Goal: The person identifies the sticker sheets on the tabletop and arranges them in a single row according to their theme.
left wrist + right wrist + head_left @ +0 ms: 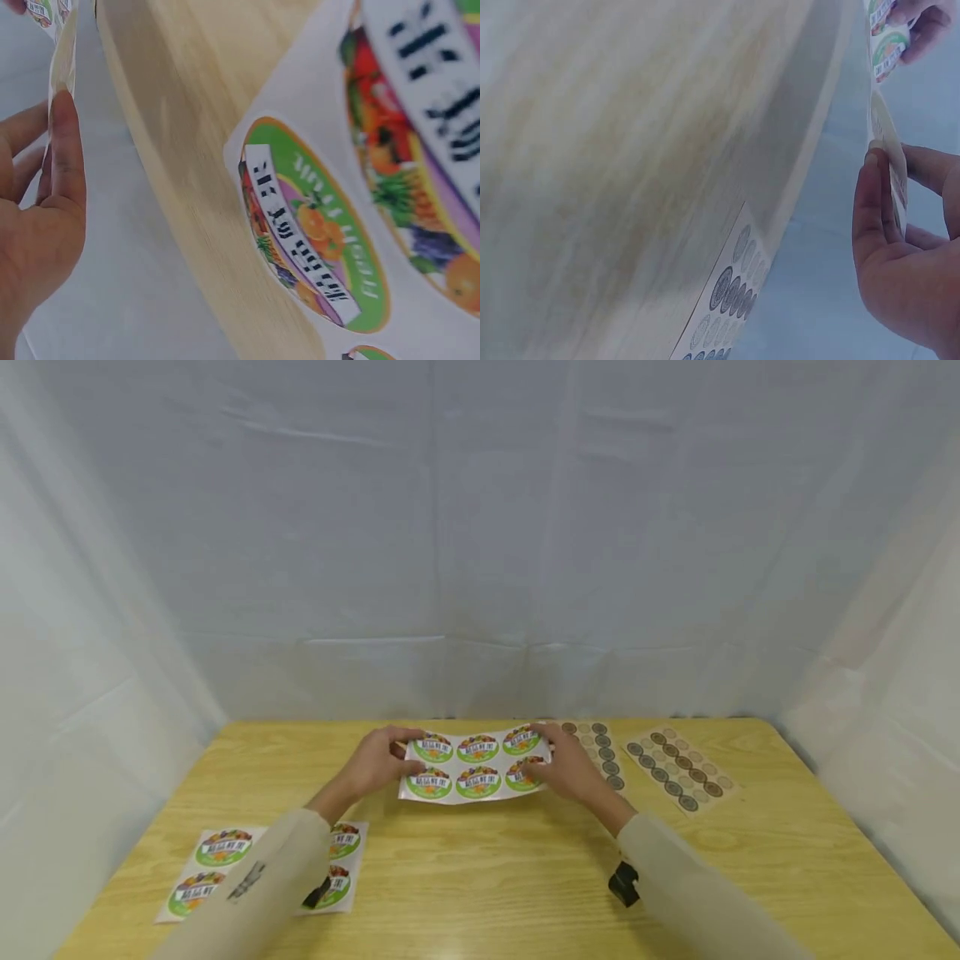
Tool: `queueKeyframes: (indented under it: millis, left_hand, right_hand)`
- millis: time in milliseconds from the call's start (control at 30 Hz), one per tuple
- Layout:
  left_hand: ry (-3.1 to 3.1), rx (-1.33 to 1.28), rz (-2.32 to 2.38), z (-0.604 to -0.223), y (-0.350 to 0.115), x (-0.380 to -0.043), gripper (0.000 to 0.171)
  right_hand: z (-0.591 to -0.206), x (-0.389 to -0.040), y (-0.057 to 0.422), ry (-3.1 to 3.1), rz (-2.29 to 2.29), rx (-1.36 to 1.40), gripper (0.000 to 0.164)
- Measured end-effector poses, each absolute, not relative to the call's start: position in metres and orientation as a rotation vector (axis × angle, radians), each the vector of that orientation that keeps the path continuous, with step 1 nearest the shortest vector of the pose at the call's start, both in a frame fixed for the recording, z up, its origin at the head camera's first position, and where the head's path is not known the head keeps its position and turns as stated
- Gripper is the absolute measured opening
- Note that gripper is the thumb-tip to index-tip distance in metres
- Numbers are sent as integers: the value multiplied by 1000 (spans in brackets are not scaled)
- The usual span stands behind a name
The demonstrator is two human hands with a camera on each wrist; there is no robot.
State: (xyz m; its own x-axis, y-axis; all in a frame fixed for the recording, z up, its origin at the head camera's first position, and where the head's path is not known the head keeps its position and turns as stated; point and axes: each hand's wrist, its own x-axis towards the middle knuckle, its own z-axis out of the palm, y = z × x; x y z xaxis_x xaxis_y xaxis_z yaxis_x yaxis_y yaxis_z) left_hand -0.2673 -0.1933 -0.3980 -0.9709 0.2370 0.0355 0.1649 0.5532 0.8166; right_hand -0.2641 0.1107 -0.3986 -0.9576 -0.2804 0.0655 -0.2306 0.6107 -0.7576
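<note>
Both hands hold up a white sheet of oval fruit stickers [477, 768] above the wooden table, its middle sagging slightly. My left hand [378, 764] pinches the sheet's left edge between thumb and fingers. At the opposite edge, my right hand [572, 766] pinches it the same way, the thumb over a lower sticker. The left wrist view shows the left hand [49, 180] with the sheet seen nearly edge-on. In the right wrist view, the right hand [907, 232] grips the bent edge, and the other hand appears beyond it.
More fruit sticker sheet [217, 870] lies on the table [465, 877] at the left, partly covered by the left sleeve. Two sheets of small round stickers lie at the back right, one sticker sheet [678, 768] angled, the other [609, 760] partly behind the right hand. White curtain [480, 543] surrounds the table.
</note>
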Motion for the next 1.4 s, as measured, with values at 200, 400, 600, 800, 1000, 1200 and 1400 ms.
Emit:
queueKeyframes:
  millis: [200,400,600,800,1000,1200,1400]
  left_hand:
    - [2719,343,1375,-400,-198,-239,46]
    - [2727,292,1348,-402,-202,-215,46]
    - [2738,217,1295,-407,-204,-198,46]
    - [2726,212,1262,-410,-205,-185,47]
    - [2807,171,1150,-411,-204,-176,47]
    - [2838,173,1082,-412,-201,-172,50]
    - [2867,179,1032,-412,-199,-170,50]
  right_hand:
    - [-399,-242,109,2754,-1296,-413,62]
    - [-403,-222,107,2683,-1350,-451,61]
    - [-411,-210,104,2638,-1317,-515,63]
    - [-419,-203,100,2615,-1251,-531,65]
    - [-422,-196,98,2629,-1181,-526,67]
    - [-423,-191,99,2643,-1098,-504,69]
    - [-425,-189,102,2706,-978,-541,68]
